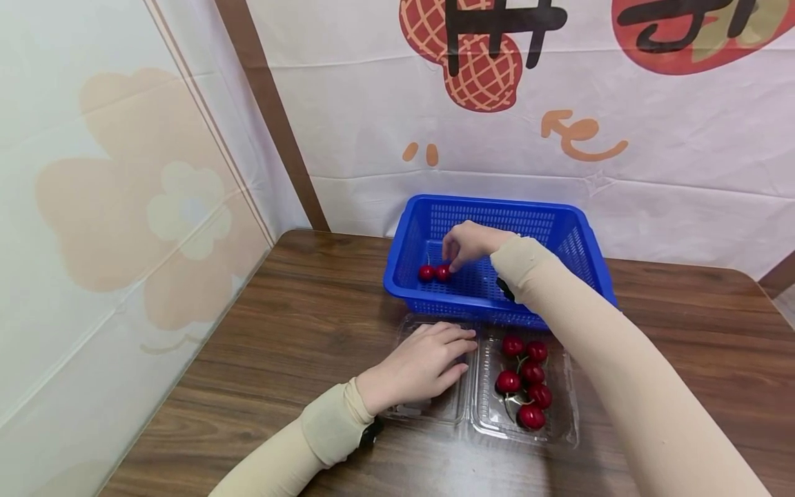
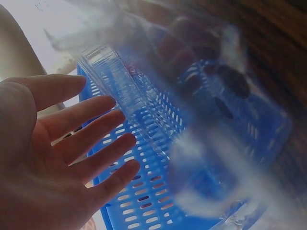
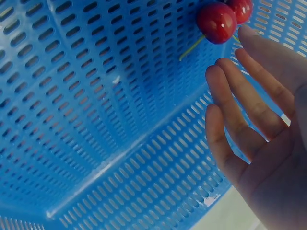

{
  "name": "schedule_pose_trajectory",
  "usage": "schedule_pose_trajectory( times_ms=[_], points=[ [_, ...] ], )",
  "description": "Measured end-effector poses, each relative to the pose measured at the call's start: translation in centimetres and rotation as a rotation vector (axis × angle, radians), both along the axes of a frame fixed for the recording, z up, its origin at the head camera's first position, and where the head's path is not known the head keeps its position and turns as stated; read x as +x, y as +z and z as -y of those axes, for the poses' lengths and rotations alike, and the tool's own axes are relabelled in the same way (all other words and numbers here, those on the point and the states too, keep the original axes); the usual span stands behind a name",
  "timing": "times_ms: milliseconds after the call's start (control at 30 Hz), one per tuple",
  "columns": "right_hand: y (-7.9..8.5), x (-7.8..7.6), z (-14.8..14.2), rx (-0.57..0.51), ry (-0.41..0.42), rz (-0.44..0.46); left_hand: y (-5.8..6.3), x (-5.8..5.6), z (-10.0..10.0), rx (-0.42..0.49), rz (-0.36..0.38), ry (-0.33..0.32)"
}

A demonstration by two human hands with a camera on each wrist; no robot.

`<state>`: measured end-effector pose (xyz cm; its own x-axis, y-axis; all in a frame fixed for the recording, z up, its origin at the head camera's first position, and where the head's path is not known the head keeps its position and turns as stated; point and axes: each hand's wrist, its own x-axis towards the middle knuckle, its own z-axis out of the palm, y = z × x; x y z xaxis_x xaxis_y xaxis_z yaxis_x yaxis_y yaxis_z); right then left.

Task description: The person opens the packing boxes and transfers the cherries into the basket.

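Note:
Two red cherries [image 1: 426, 273] lie at the left end of the blue plastic basket [image 1: 577, 252]. My right hand [image 1: 468, 243] reaches down into the basket beside them. In the right wrist view its fingers are loosely bent with nothing between them, and the thumb tip is right by the nearer cherry [image 3: 217, 23], whose green stem shows. My left hand [image 1: 422, 362] rests with extended fingers over the left half of an opened clear plastic box [image 1: 456, 407]. Several stemmed cherries [image 1: 532, 372] sit in the box's right half.
The basket stands towards the back of the brown wooden table [image 1: 298, 324], close to a printed cloth backdrop [image 1: 360, 124]. The clear box lies directly in front of the basket. A pale flowered panel [image 1: 124, 207] borders the table on the left.

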<state>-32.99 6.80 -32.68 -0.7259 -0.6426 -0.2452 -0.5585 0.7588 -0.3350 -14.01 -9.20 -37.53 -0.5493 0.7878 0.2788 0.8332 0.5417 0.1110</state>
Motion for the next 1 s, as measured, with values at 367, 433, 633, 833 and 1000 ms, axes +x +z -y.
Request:
schedule_pose_trajectory(
  times_ms=[367,433,633,833,1000],
  points=[
    [1.1,1.0,-0.4,0.029,-0.02,-0.06,-0.2,-0.1,0.0,0.004,-0.004,0.0],
    [1.4,1.0,-0.5,0.027,-0.017,-0.072,-0.2,-0.1,0.1,0.003,-0.001,0.002],
    [2.1,1.1,-0.8,0.015,-0.018,-0.081,-0.1,0.0,0.1,0.012,-0.02,0.0],
    [2.6,1.3,-1.6,-0.001,-0.009,-0.103,0.0,0.0,0.1,0.005,-0.017,0.006],
    [3.4,1.9,-2.2,-0.002,0.0,-0.117,0.1,0.0,0.1,0.002,-0.016,0.006]
  ],
)
